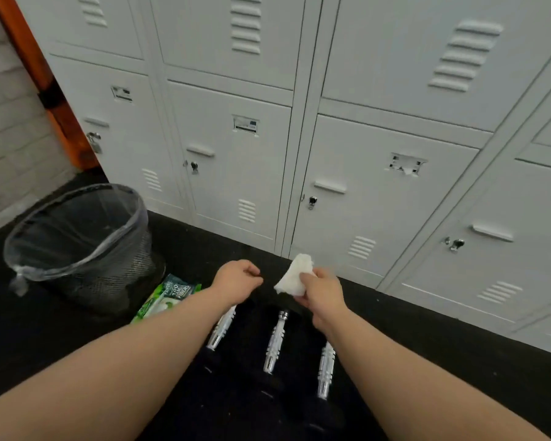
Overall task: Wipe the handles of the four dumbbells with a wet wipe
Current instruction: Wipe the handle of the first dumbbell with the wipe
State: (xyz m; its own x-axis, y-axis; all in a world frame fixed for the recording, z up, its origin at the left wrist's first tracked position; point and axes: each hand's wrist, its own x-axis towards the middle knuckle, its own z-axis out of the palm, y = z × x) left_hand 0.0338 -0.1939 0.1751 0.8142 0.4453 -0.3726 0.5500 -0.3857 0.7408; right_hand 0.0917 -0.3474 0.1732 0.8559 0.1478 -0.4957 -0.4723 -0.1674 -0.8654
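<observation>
Fingers (306,278) of the right hand (322,294) are curled round a crumpled white wet wipe (295,276), pinching its lower edge so that most of the wipe stands up and to the left of the knuckles, its long axis tilted from lower left to upper right toward the lockers (379,90). The left hand (237,280) is beside it, a little apart, with its fingers loosely curled inward; it holds nothing that can be made out, though a dark sliver shows at the fingertips and what it is cannot be told.

Below and between the two forearms lie the dumbbells on the black floor (458,361). Three chrome handles show clearly: a left handle (221,329) partly hidden under the left forearm, a middle handle (275,342), and a right handle (325,369) just beside the right forearm. Each runs lengthwise away from the person, toward the lockers, and the three are roughly parallel, leaning slightly toward one another at the far end. Their dark end weights blend with the floor and are hard to separate. A fourth dumbbell cannot be picked out.

The wipe is held above the far end of the middle handle, not touching it.

Left of the left forearm lies a green wipes packet (166,297), flat on the floor. Behind it stands a black mesh bin (86,246) lined with a clear bag.
</observation>
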